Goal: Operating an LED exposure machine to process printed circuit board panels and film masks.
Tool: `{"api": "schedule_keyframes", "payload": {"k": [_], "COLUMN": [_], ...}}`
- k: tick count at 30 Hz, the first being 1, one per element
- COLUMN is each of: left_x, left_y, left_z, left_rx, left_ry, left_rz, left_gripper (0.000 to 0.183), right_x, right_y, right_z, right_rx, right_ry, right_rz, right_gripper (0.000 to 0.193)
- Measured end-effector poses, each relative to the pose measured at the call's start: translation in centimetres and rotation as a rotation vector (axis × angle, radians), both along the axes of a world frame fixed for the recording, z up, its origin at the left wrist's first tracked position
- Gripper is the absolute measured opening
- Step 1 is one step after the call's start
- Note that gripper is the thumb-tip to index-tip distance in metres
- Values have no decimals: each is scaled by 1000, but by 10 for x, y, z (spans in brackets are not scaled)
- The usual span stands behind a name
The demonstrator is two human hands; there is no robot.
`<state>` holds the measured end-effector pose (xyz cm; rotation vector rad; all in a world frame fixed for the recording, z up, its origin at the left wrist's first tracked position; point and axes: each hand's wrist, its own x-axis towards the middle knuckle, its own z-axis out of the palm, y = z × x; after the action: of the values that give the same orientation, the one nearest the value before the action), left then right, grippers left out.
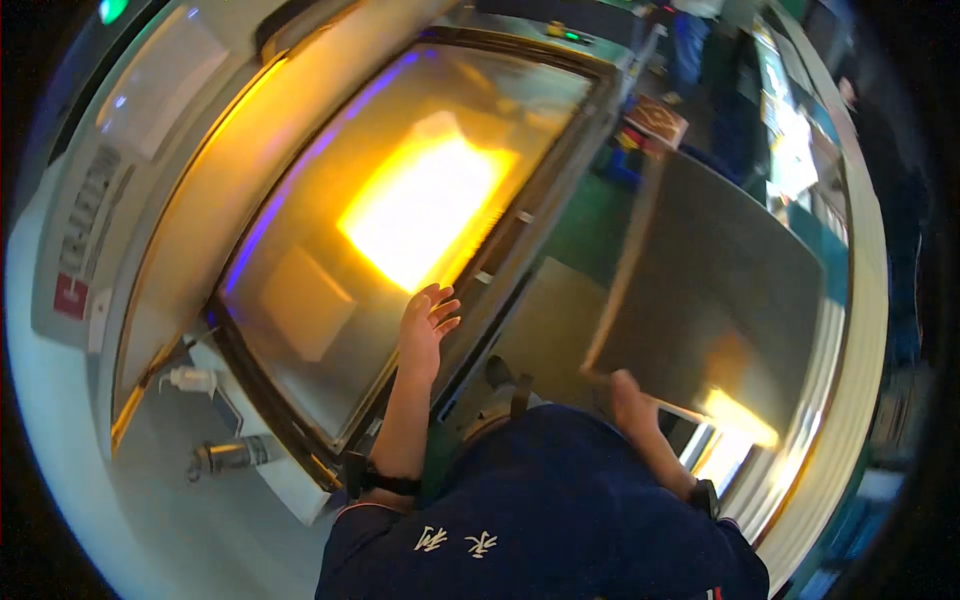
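Note:
My left hand (430, 318) is over the near edge of a dark-framed machine bed (320, 425), its fingers apart and nothing in them. Just beyond the fingertips a glaring yellow-white rectangle of light (425, 210) shows on the bed's glossy surface. A pale, blurred rectangular sheet or reflection (305, 303) appears nearer its left side. My right hand (632, 400) grips the near left corner of a large dark flat panel (730, 255) with a lighter brown edge. The panel is tilted, and the fingers under it are hidden. Yellow light glints off its near end.
A raised curved lid (215, 190) borders the bed on the left. Below it are a pale nozzle-like fitting (190, 380) and a dark cylindrical fitting (230, 456). A lit worktop (790, 150) runs along the right. A person in jeans (690, 45) stands at the back.

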<state>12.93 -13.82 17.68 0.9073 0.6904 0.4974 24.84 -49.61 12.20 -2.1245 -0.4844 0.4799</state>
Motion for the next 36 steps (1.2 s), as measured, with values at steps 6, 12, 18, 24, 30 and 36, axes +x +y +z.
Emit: {"api": "schedule_keyframes", "payload": {"k": [6, 12, 18, 24, 30, 36], "left_x": [-78, -111, -114, -114, -109, -76], "left_y": [61, 123, 164, 217, 234, 178], "left_z": [-8, -51, -118, -114, -115, -84], "left_rx": [1404, 1405, 1157, 1044, 1023, 1007], "left_ry": [531, 1153, 1491, 1607, 1628, 1287], "left_rz": [332, -4, 5, 39, 5, -24], "left_gripper": [54, 69, 74, 75, 75, 66], "right_x": [54, 66, 102, 179, 253, 233], "right_y": [206, 376, 421, 465, 469, 379], "right_z": [37, -37, 21, 341, 360, 260], "right_rx": [-10, 330, -6, 658, 482, 394], "right_ry": [891, 919, -355, -1320, -1010, -1149], "right_rz": [418, 468, 766, 256, 571, 674], "right_gripper": [42, 51, 75, 63, 48, 34]}}
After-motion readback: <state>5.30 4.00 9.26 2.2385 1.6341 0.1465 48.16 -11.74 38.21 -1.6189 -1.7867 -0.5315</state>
